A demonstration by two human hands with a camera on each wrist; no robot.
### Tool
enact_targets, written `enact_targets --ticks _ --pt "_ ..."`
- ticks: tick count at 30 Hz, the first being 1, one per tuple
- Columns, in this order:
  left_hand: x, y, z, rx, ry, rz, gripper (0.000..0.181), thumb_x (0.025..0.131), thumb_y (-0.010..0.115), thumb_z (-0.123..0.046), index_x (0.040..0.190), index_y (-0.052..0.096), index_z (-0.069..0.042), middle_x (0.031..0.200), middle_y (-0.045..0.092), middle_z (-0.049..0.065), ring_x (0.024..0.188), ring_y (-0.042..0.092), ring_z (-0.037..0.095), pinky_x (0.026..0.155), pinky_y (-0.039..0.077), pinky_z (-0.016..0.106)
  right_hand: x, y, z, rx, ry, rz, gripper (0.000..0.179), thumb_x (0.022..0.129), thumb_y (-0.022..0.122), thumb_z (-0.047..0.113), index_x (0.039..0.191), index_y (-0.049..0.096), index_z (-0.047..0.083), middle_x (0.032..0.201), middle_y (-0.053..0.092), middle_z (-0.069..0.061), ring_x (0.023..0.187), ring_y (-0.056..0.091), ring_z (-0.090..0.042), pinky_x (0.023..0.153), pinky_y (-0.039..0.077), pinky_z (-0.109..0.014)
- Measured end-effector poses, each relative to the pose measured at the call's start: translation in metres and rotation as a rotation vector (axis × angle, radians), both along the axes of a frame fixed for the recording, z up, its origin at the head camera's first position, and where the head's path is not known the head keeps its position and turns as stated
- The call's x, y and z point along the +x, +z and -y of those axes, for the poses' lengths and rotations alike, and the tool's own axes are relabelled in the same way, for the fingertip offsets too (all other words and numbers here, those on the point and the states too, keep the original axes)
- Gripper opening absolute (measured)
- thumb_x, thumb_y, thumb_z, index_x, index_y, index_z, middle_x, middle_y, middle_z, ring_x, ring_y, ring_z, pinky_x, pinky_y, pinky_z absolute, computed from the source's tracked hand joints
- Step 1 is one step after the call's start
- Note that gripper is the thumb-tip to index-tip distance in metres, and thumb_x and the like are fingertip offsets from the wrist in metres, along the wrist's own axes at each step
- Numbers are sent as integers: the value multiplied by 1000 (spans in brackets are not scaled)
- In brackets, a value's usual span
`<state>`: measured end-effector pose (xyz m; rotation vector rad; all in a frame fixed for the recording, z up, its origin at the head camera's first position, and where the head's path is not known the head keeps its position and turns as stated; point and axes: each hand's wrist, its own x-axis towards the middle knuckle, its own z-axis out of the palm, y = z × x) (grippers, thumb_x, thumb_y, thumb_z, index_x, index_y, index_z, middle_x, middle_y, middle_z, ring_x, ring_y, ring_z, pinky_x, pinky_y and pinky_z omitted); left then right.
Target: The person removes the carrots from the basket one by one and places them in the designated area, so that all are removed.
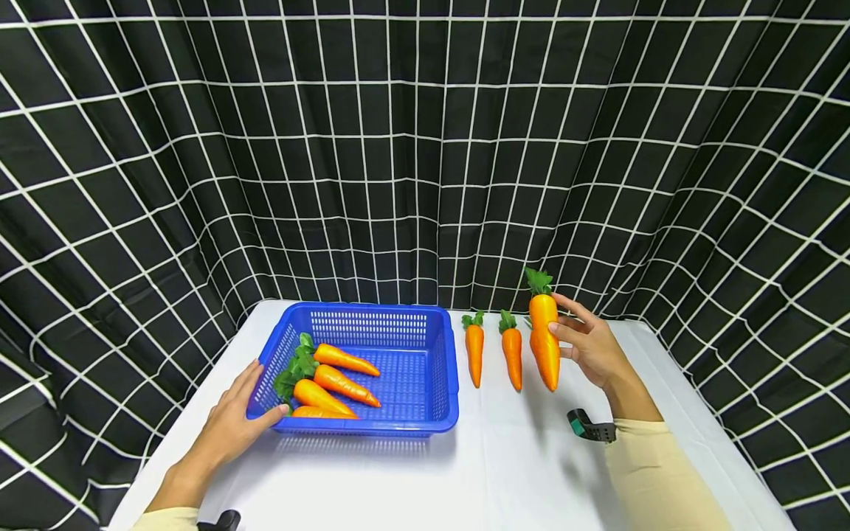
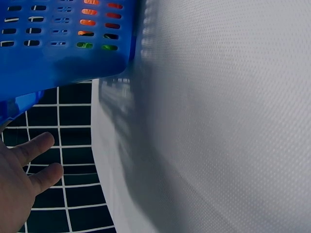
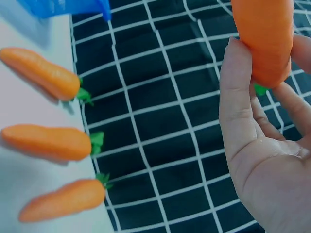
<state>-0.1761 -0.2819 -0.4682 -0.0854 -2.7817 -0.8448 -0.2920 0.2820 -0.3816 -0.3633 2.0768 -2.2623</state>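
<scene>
In the head view my right hand [image 1: 591, 343] pinches an orange carrot [image 1: 543, 310] with a leafy green top, thumb on one side and fingers on the other. The right wrist view shows this carrot raised above the ones lying on the table. Two carrots, one nearest the basket [image 1: 474, 354] and one beside it [image 1: 512, 358], lie to its left. A third carrot [image 3: 63, 200] lies mostly behind the held one in the head view. My left hand [image 1: 229, 428] rests at the left side of a blue plastic basket [image 1: 425, 425], thumb over its rim, fingers extended.
Inside the basket several carrots [image 1: 341, 359] lie on the left side, leaves pointing left. A white cloth covers the table [image 1: 372, 487]. Black curtains [image 1: 412, 162] with a white grid stand behind and on both sides.
</scene>
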Motion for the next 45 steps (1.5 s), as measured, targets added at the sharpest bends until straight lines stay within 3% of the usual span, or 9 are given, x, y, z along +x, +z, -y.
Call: enact_targets --ticks 11,18,25,35,45 --pt "0 2 0 2 -1 10 91 86 65 -52 150 27 0 156 20 19 128 28 56 92 22 74 -15 -13 -24 1 -72 65 71 87 74 11 148 39 14 109 62 -5 92 65 -18 74 56 -39" --pt "0 3 0 -1 1 20 91 86 65 -52 150 26 0 156 19 18 127 28 55 92 22 74 -23 -27 -40 -53 -82 79 50 90 69 7 136 50 17 104 66 -2 88 66 -18 72 56 -36" --pt "-1 2 1 -2 -3 7 91 86 66 -51 150 27 1 155 21 19 127 30 54 92 23 73 -32 -40 -52 -91 -93 109 41 93 65 7 130 54 19 97 69 -1 80 67 -19 68 56 -34" --pt "-1 2 0 3 -3 14 91 86 66 -51 150 27 0 156 20 19 128 29 54 93 22 74 -40 -54 -68 -42 -186 222 53 91 70 15 139 48 20 95 68 4 81 67 -15 68 56 -33" --pt "0 2 -1 3 4 29 92 86 66 -51 151 26 0 156 20 19 128 29 53 94 22 73 -51 -73 -81 -38 -240 296 59 91 68 13 145 45 21 92 67 7 79 66 -12 66 55 -32"
